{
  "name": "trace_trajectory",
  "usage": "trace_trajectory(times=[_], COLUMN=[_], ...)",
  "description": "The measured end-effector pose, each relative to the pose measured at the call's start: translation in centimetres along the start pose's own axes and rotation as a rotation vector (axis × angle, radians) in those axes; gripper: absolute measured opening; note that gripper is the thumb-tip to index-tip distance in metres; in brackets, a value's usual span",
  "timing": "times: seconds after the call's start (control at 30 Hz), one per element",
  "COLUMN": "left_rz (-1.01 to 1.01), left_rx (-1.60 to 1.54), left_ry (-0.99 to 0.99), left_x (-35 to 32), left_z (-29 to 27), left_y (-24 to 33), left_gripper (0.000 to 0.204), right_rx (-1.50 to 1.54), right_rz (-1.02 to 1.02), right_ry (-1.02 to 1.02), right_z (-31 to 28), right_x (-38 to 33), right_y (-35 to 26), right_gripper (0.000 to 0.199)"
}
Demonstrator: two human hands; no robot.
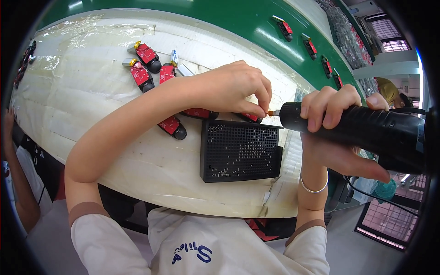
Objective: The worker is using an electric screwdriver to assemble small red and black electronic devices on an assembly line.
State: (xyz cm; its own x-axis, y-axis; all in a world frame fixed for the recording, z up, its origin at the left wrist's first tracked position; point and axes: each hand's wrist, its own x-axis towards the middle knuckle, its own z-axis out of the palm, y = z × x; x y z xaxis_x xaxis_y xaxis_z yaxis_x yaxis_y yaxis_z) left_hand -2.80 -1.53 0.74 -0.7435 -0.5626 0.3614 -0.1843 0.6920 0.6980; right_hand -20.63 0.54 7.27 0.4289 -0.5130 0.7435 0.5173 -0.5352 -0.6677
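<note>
My right hand (337,114) is wrapped round a black electric screwdriver (366,133), held sideways with its bit toward the left. The thumb and fingertips of my left hand (250,91) are pinched together at the screwdriver's tip; what lies between them is too small to make out. Just under those fingertips a red and black part (250,118) shows partly, behind a black perforated tray (277,169). Small screws (251,151) stand in the tray's holes, and others lie loose on it. Close to my left forearm lies another red and black part (173,127).
More red and black parts (146,55) with silver ends lie on the covered white table (91,68). Beyond runs a green belt (256,36) carrying several similar parts (285,30). A black cable (380,198) hangs at right. Another person's arm (20,183) is at the far left.
</note>
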Motion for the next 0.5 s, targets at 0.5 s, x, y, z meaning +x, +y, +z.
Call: trace_trajectory(times=[0.5], left_rz=[0.02], left_rx=[-0.065], left_ry=[-0.075], left_x=[0.46], left_z=[-0.4], left_y=[0.31], left_gripper=[0.012], right_rx=[-0.002], right_rz=[0.028], right_ry=[0.087], right_z=[0.29], right_x=[-0.03], right_y=[-0.45], right_gripper=[0.096])
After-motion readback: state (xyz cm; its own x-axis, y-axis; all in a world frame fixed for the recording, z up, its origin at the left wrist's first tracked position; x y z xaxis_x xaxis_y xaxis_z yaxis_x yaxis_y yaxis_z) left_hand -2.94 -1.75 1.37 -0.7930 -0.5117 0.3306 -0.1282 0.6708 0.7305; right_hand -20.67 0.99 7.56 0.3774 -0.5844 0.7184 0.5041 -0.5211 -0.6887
